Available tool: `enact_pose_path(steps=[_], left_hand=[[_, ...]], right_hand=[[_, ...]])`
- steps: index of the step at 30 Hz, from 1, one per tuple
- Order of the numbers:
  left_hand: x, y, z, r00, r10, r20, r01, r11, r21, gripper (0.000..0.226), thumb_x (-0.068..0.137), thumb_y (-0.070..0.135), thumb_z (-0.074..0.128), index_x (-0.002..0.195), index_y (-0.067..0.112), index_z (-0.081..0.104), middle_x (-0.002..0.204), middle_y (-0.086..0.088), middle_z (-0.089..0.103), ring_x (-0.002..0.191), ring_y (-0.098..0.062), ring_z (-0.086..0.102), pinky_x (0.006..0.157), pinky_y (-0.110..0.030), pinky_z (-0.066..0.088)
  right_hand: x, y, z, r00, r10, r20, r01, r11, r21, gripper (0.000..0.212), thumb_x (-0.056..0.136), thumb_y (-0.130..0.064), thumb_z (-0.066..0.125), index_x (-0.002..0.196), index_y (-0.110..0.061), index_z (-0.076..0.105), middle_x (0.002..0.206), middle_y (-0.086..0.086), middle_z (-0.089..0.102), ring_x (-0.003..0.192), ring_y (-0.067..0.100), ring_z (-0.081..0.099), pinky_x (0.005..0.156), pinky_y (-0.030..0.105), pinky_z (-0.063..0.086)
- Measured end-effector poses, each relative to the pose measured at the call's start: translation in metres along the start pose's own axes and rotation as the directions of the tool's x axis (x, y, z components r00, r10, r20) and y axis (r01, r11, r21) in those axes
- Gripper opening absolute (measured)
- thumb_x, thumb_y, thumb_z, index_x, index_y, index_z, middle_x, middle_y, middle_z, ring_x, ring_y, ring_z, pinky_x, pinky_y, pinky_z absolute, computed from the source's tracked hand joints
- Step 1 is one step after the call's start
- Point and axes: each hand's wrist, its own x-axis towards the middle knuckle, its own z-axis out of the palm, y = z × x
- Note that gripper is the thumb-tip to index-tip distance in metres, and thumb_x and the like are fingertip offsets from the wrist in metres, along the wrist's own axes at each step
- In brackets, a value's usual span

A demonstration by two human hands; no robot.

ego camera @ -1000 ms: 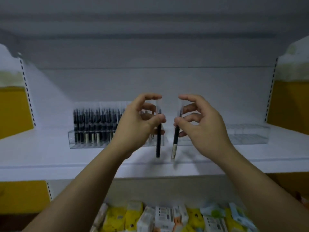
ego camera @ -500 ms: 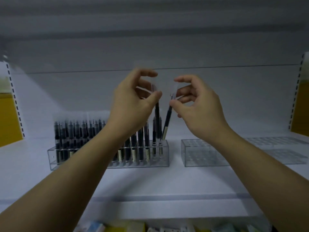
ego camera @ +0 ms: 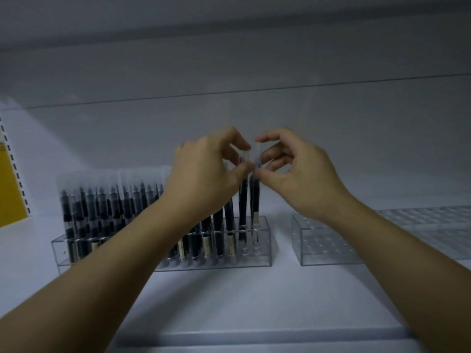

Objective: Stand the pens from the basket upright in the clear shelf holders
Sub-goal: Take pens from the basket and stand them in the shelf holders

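A clear holder [ego camera: 265,253] on the white shelf holds several black pens with clear caps. My left hand [ego camera: 204,174] pinches the capped top of one black pen [ego camera: 243,200], whose lower end stands in a hole at the holder's right end. My right hand [ego camera: 298,174] pinches the top of a second black pen [ego camera: 255,200] just to the right of the first, its tip also down in the holder. Both pens stand close to upright. The basket is out of view.
A second clear holder [ego camera: 323,240] with no pens in it stands to the right, and another clear tray [ego camera: 433,225] lies beyond it. The white shelf [ego camera: 229,301] has a front edge near the bottom. A yellow panel [ego camera: 10,184] sits at far left.
The view has moved closer to the shelf. Both hands have lowered their pens from above the holder into holes at its right end.
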Motion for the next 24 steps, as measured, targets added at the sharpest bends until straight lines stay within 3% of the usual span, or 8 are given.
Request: enact_pose_path(steps=[2,3,6,10,13,16,20,24], left_hand=[[-0.002,0.000,-0.003,1.000,-0.007,0.000,0.007,1.000,0.027,0.017,0.085,0.040,0.065,0.095,0.038,0.051,0.083,0.022,0.056,0.065,0.005,0.054,0.086,-0.045,0.051],[-0.002,-0.001,-0.006,1.000,-0.012,-0.002,0.012,0.999,0.045,0.016,0.086,0.041,0.065,0.094,0.037,0.052,0.086,0.022,0.055,0.071,0.000,0.057,0.089,-0.048,0.049],[-0.008,-0.003,-0.010,1.000,-0.006,-0.006,0.006,0.989,0.148,0.013,0.087,0.042,0.064,0.091,0.036,0.053,0.094,0.019,0.051,0.094,-0.009,0.054,0.097,-0.047,0.043],[-0.016,-0.004,-0.011,1.000,0.008,-0.017,-0.004,0.980,0.198,0.020,0.087,0.039,0.063,0.104,0.028,0.064,0.108,0.008,0.061,0.108,-0.019,0.054,0.106,-0.052,0.034],[-0.020,-0.002,-0.013,1.000,0.022,0.017,-0.026,0.956,0.294,0.026,0.088,0.038,0.064,0.112,0.028,0.062,0.119,0.004,0.061,0.118,-0.023,0.051,0.115,-0.057,0.018],[-0.024,0.001,-0.017,0.996,0.046,0.083,-0.072,0.934,0.350,0.037,0.088,0.040,0.061,0.123,0.029,0.057,0.127,0.004,0.058,0.126,-0.022,0.046,0.117,-0.059,0.007],[-0.037,0.010,-0.028,0.984,0.087,0.153,-0.143,0.902,0.407,0.060,0.089,0.041,0.059,0.144,0.031,0.039,0.142,0.006,0.049,0.136,-0.019,0.037,0.118,-0.056,0.004],[-0.071,0.029,-0.037,0.969,0.190,0.157,-0.231,0.922,0.312,0.056,0.086,0.035,0.064,0.139,0.024,0.048,0.138,0.002,0.053,0.134,-0.020,0.041,0.120,-0.049,0.010]], right_hand=[[-0.006,0.003,0.003,0.999,-0.006,0.053,0.008,0.999,-0.040,0.043,0.077,-0.022,0.079,0.113,-0.035,0.059,0.086,-0.012,0.064,0.076,-0.001,0.063,0.062,0.006,0.046],[-0.009,0.004,0.004,0.997,-0.011,0.071,0.015,0.998,-0.055,0.043,0.077,-0.022,0.080,0.112,-0.036,0.060,0.087,-0.013,0.063,0.077,-0.002,0.062,0.061,0.005,0.044],[-0.017,0.007,0.006,0.994,-0.035,0.108,0.042,0.997,-0.064,0.047,0.078,-0.023,0.078,0.117,-0.040,0.058,0.089,-0.014,0.061,0.081,0.001,0.061,0.065,0.010,0.047],[-0.025,0.011,0.004,0.993,-0.065,0.101,0.076,0.991,-0.108,0.051,0.083,-0.024,0.072,0.126,-0.043,0.054,0.094,-0.015,0.060,0.087,0.005,0.059,0.070,0.015,0.050],[-0.029,0.011,0.003,0.992,-0.076,0.103,0.095,0.977,-0.191,0.057,0.084,-0.022,0.069,0.132,-0.047,0.048,0.099,-0.018,0.057,0.091,0.002,0.055,0.071,0.019,0.052],[-0.030,0.005,0.000,0.994,-0.079,0.079,0.096,0.965,-0.242,0.061,0.085,-0.027,0.068,0.138,-0.043,0.043,0.106,-0.016,0.053,0.096,-0.001,0.051,0.081,0.025,0.051],[-0.044,-0.013,-0.005,0.998,-0.049,0.049,0.061,0.954,-0.294,0.063,0.085,-0.034,0.067,0.142,-0.039,0.040,0.120,-0.013,0.047,0.109,0.001,0.046,0.095,0.027,0.045],[-0.089,-0.038,-0.015,0.999,-0.047,-0.003,0.043,0.946,-0.321,0.061,0.084,-0.035,0.069,0.140,-0.037,0.043,0.124,-0.018,0.044,0.113,-0.002,0.043,0.096,0.013,0.036]])
